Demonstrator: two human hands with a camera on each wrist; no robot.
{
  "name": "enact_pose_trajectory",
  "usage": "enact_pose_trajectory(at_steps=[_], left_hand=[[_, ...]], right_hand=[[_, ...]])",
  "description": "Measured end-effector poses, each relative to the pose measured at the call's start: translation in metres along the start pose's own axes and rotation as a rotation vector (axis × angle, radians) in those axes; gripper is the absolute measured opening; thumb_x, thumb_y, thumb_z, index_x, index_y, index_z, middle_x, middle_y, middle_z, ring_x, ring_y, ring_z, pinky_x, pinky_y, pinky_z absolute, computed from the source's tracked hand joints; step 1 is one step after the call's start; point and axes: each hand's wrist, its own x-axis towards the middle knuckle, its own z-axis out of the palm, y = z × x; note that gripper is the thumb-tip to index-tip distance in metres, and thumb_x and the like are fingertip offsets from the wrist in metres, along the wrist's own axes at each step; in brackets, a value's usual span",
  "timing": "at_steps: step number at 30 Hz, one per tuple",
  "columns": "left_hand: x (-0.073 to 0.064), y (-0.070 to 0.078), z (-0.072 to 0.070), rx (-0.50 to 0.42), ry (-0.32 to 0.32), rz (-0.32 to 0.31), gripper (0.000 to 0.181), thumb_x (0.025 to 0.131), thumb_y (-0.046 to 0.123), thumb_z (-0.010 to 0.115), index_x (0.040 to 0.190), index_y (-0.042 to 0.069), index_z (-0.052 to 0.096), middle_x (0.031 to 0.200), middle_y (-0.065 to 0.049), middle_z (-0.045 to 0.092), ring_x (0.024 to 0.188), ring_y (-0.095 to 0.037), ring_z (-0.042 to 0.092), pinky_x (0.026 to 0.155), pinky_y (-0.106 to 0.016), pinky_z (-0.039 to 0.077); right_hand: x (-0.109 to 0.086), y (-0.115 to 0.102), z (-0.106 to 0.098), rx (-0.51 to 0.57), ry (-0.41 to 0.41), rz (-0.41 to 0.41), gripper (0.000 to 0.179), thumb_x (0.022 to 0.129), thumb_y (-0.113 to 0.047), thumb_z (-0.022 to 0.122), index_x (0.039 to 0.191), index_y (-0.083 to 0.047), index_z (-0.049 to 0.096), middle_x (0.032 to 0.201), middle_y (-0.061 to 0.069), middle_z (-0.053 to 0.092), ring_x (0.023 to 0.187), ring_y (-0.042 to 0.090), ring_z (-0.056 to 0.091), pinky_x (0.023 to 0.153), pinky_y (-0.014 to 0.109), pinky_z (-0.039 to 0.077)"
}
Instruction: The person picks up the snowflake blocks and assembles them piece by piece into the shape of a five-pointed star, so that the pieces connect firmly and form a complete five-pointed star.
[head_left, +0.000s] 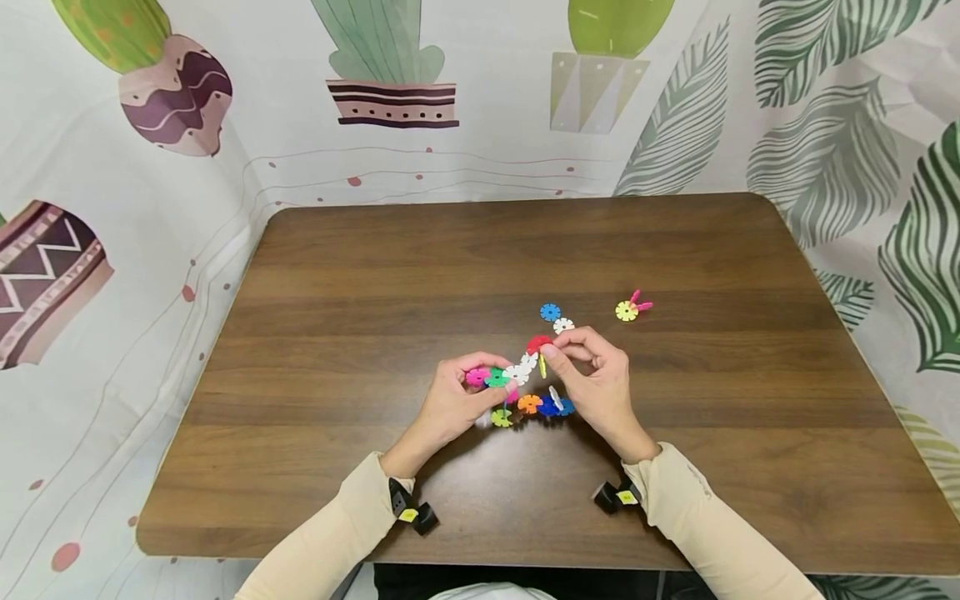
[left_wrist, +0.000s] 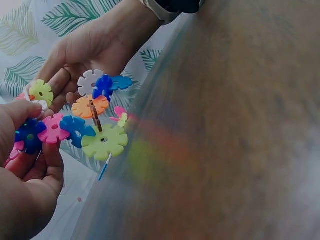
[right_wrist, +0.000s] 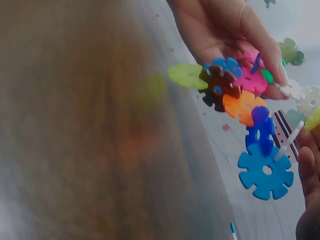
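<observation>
A chain of flower-shaped interlocking discs is held up between both hands over the table. My left hand (head_left: 453, 400) grips it around a pink disc (head_left: 476, 377), a green disc (head_left: 497, 377) and a white disc (head_left: 516, 374). My right hand (head_left: 600, 383) pinches the far end, by a red disc (head_left: 537, 342) and a yellow disc (head_left: 543, 366). A lower branch carries an orange disc (head_left: 529, 404), a brown disc (right_wrist: 218, 89), a light blue disc (right_wrist: 266, 172) and a yellow-green disc (left_wrist: 105, 142). Fingers partly hide the joints.
On the wooden table (head_left: 375, 292), a loose blue disc (head_left: 551, 312) and a white disc (head_left: 563, 326) lie just beyond the right hand. Farther right is a yellow disc with pink pieces (head_left: 627, 311). A patterned cloth (head_left: 495, 167) hangs behind the table.
</observation>
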Motion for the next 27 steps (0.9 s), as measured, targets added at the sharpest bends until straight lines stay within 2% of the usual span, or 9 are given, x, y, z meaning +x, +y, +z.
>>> enact_pose_trajectory(at_steps=[8, 14, 17, 22, 27], left_hand=[[-0.002, 0.002, 0.001, -0.009, 0.012, 0.002, 0.021, 0.090, 0.008, 0.085, 0.110, 0.009, 0.079, 0.078, 0.005, 0.072, 0.060, -0.003, 0.055, 0.054, -0.018, 0.050], [-0.001, 0.002, 0.003, -0.042, 0.034, 0.005, 0.021, 0.088, 0.005, 0.085, 0.109, 0.004, 0.079, 0.081, 0.007, 0.078, 0.067, -0.004, 0.067, 0.060, -0.019, 0.057], [0.000, 0.001, 0.003, -0.027, 0.041, 0.005, 0.021, 0.088, 0.005, 0.086, 0.108, 0.005, 0.079, 0.083, 0.002, 0.080, 0.069, -0.005, 0.070, 0.063, -0.020, 0.059], [-0.002, 0.000, 0.004, 0.001, 0.044, -0.004, 0.020, 0.088, 0.008, 0.088, 0.107, 0.008, 0.081, 0.088, -0.013, 0.081, 0.068, -0.007, 0.070, 0.060, -0.020, 0.058], [-0.003, 0.000, 0.006, -0.001, 0.077, -0.017, 0.021, 0.087, 0.009, 0.088, 0.106, 0.009, 0.081, 0.092, -0.017, 0.082, 0.071, -0.007, 0.072, 0.063, -0.022, 0.060]], right_hand=[[0.003, -0.001, -0.003, 0.006, -0.040, 0.026, 0.007, 0.094, 0.003, 0.078, 0.099, 0.000, 0.073, 0.090, -0.022, 0.080, 0.085, 0.000, 0.072, 0.073, 0.015, 0.057], [0.004, 0.000, -0.007, 0.054, -0.088, 0.042, 0.007, 0.093, 0.008, 0.076, 0.100, 0.007, 0.074, 0.095, -0.021, 0.080, 0.083, -0.002, 0.072, 0.075, 0.015, 0.061], [0.005, 0.000, -0.009, 0.058, -0.124, 0.044, 0.008, 0.093, 0.008, 0.075, 0.101, 0.008, 0.076, 0.097, -0.021, 0.080, 0.083, -0.001, 0.072, 0.077, 0.016, 0.062], [0.006, -0.001, -0.012, 0.060, -0.176, 0.064, 0.008, 0.096, 0.004, 0.075, 0.103, 0.005, 0.078, 0.097, -0.017, 0.080, 0.082, 0.003, 0.070, 0.077, 0.017, 0.061], [0.005, -0.001, -0.012, 0.064, -0.180, 0.072, 0.008, 0.096, 0.003, 0.075, 0.103, 0.003, 0.079, 0.097, -0.014, 0.081, 0.080, 0.005, 0.070, 0.076, 0.018, 0.062]])
